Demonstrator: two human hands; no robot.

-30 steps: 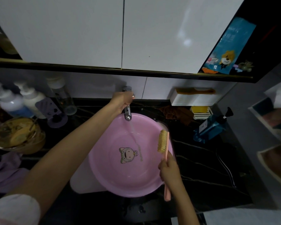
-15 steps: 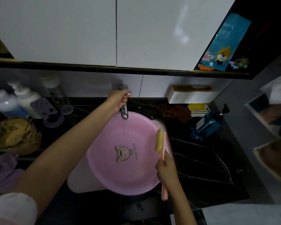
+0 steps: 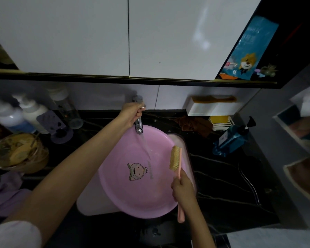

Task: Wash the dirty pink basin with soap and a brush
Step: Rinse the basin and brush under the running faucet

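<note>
Pink basin (image 3: 132, 197) x1, 1 brush (image 3: 175, 158) in grip of R hand (image 3: 183, 188), L hand (image 3: 131, 111) tight round 1 tap (image 3: 139, 125)

White cabinet doors (image 3: 79, 33) hang over a black veined desk (image 3: 220, 187). Beside them on a dark shelf a blue packet (image 3: 249, 49) with a cartoon bear stands tilted. At the desk's left stand two white pump bottles (image 3: 31, 112), a clear bottle (image 3: 66, 110) and a purple stand (image 3: 51, 123); nearer are a glass bowl (image 3: 18, 153) and a purple cloth (image 3: 5, 194). At the back right a comb (image 3: 213, 99) lies on a white box (image 3: 209, 109), a brown cloth (image 3: 193, 124) below it. A black cable (image 3: 249, 181) trails on the right.
</note>
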